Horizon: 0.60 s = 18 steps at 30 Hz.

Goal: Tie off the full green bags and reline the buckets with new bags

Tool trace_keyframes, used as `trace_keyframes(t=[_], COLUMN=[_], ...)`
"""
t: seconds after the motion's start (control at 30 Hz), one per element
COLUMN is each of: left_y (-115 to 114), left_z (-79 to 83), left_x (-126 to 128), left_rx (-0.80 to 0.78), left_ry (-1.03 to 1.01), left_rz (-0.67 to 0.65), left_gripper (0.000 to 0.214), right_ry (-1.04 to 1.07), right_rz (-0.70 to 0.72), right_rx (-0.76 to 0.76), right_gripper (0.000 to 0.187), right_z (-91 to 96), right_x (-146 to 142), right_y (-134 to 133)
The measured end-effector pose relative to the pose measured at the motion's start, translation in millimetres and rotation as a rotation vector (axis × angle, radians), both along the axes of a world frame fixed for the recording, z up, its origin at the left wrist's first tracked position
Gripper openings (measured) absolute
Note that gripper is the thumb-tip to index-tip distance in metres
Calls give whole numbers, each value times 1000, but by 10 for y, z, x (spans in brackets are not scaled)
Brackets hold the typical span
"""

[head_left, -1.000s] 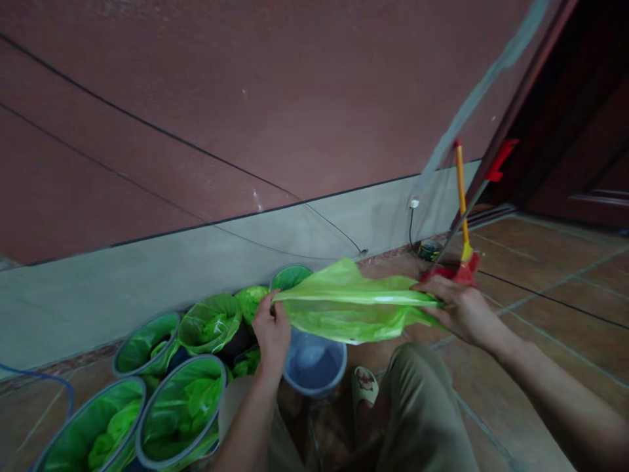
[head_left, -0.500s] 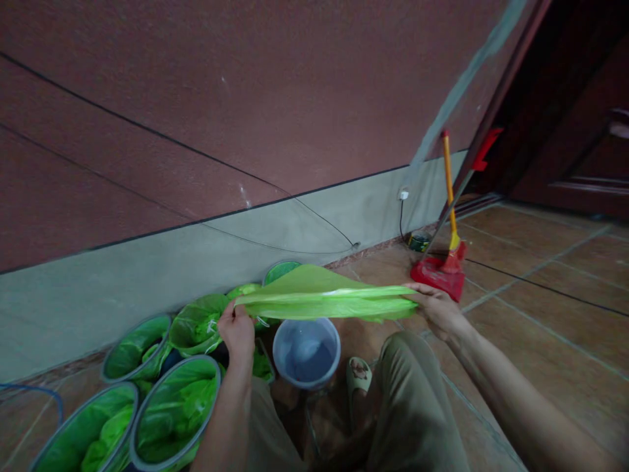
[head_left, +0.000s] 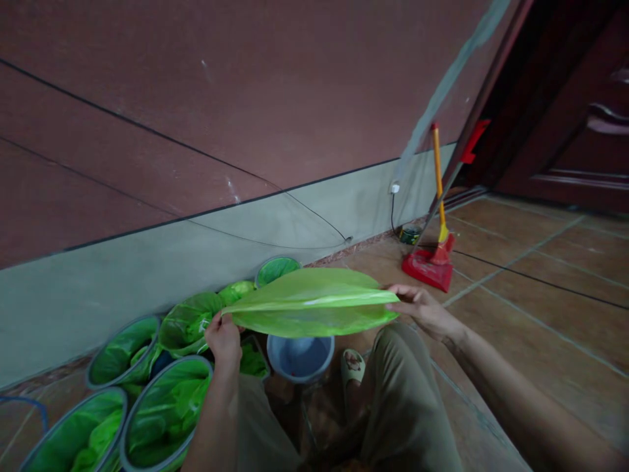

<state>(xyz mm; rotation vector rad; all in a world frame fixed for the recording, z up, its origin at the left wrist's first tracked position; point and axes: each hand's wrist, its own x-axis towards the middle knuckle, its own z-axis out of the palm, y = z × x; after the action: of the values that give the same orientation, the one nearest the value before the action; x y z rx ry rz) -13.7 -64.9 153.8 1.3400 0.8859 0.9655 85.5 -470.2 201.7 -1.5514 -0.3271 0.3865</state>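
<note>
A green plastic bag (head_left: 314, 318) is stretched sideways between my two hands, its sides bulging apart around a folded rim. My left hand (head_left: 225, 339) pinches its left end. At the opposite end, my right hand (head_left: 423, 311) grips the other corner with thumb and fingers. Below the bag stands a pale grey-blue bin (head_left: 301, 360) without a liner, its far rim partly hidden by the plastic. To the left, several bins lined with green bags, such as the bin beside my left forearm (head_left: 167, 413), crowd together on the floor.
A red dustpan (head_left: 427, 269) and a broom with a yellow handle (head_left: 439, 177) lean near the doorway. Thin black cables (head_left: 314, 213) run along the wall to the floor. A small dark can (head_left: 409, 235) sits by the wall socket. My slippered foot (head_left: 352, 367) is right of the bin.
The bag has spread from a narrow, flat strip into a wider, puffed shape. My right hand has come slightly closer to my left. The whole view has shifted a little.
</note>
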Motion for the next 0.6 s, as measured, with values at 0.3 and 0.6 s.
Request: trace_keyframes(t=[0.3,0.6], left_y=[71,175], left_z=[-38,-144], left_x=[-16,-60], left_rx=[3,3], left_ry=[44,37], left_rz=[-11,22], left_gripper=[31,31], right_ry=[95,87], right_rz=[159,152], right_rx=[56,4], right_gripper=[41,37], right_z=[52,2], right_x=[-52,7], right_y=[-116,-89])
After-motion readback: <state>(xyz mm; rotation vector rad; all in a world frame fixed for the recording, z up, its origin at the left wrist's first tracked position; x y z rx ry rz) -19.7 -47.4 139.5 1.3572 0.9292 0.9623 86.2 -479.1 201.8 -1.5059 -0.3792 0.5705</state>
